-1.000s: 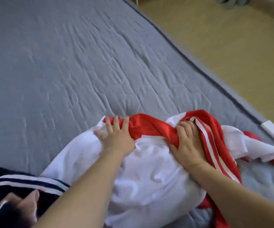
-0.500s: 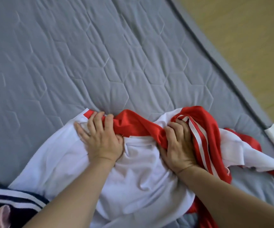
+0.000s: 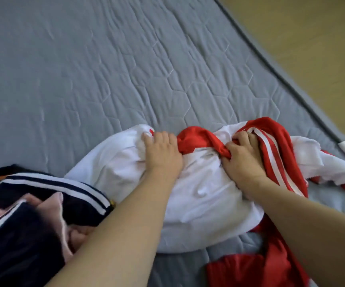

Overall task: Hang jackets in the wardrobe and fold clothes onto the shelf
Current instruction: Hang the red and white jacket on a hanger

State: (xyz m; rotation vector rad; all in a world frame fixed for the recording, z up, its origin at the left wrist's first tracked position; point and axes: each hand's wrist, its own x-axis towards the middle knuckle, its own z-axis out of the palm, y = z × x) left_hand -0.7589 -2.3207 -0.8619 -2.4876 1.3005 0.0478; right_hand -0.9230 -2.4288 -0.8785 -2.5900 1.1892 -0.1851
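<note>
Both hands gripping red-white jacket (image 3: 204, 191), mattress (image 3: 105, 69)

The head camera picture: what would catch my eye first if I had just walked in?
Most likely the red and white jacket, bunched near the middle of the grey quilted mattress. The left hand and the right hand both grip its upper edge, side by side. At lower left a dark navy garment with white stripes lies on something pink, and the yellowish floor shows beyond the mattress edge at upper right.
</note>
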